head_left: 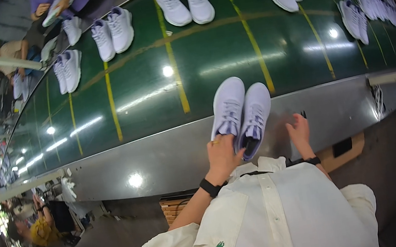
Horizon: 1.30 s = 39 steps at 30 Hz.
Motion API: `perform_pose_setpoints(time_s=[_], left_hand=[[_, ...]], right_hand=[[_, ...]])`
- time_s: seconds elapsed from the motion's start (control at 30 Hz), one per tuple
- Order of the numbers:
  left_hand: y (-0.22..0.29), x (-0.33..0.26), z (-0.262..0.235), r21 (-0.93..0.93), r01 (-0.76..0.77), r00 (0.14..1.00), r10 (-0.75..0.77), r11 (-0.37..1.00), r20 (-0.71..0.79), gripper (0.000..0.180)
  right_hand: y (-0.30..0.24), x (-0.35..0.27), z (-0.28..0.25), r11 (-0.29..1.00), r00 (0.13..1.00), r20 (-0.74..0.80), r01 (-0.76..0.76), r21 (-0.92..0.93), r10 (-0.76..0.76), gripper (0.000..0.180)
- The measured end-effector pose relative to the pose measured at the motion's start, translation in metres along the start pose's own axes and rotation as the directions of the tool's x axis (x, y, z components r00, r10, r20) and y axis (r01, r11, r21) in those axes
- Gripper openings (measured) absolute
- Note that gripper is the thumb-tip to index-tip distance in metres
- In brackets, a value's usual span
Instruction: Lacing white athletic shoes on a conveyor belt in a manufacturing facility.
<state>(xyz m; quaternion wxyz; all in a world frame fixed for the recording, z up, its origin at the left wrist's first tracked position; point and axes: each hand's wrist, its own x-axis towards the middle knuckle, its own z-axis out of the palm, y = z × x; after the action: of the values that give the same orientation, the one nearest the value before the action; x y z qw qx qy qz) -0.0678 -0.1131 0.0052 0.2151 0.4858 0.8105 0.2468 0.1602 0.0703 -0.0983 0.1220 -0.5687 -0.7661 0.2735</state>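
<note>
Two white sneakers with lilac linings, a left sneaker (229, 105) and a right sneaker (256, 113), lie side by side in front of me. Their toes point away over the green belt and their heels reach over the metal edge. My left hand (222, 158) grips the left sneaker at its heel opening, fingers partly hidden inside, thumb stretched toward the right sneaker's heel. A ring and a black wristband show on that arm. To the right of the pair, my right hand (299, 130) hovers by the metal edge, fingers apart and holding nothing.
Beyond the pair runs a green conveyor belt (145, 88) with yellow cross lines. Pairs of white sneakers (187, 4) stand along its far side, with a tight row (379, 9) at the right. A metal ledge (176, 150) borders my side. Co-workers sit at the upper left and lower left.
</note>
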Motion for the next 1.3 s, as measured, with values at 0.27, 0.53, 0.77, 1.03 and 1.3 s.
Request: perform_pose_setpoints(time_s=[0.27,0.53,0.77,1.03,1.3], left_hand=[[0.001,-0.009,0.039,0.284,-0.133,0.946,0.037,0.950,0.322,0.050],[-0.066,0.029,-0.038,0.179,-0.106,0.991,0.090,0.978,0.097,0.036],[-0.248,0.052,-0.169,0.398,0.308,0.929,-0.184,0.864,-0.321,0.037],[-0.370,0.107,-0.331,0.490,0.362,0.607,-0.599,0.793,0.522,0.038],[-0.363,0.388,-0.354,0.413,0.335,0.919,-0.198,0.847,-0.341,0.088]], right_hand=[[0.049,0.048,-0.019,0.945,0.933,0.209,-0.251,-0.211,0.295,0.043],[0.024,0.087,0.022,0.995,0.925,0.368,-0.085,-0.054,0.099,0.029],[-0.054,0.068,0.053,0.883,0.777,0.575,-0.430,0.188,0.256,0.026],[-0.050,0.069,0.062,0.864,0.798,0.435,-0.497,0.081,0.418,0.023],[-0.063,0.063,0.047,0.838,0.766,0.472,-0.537,0.095,0.437,0.023]])
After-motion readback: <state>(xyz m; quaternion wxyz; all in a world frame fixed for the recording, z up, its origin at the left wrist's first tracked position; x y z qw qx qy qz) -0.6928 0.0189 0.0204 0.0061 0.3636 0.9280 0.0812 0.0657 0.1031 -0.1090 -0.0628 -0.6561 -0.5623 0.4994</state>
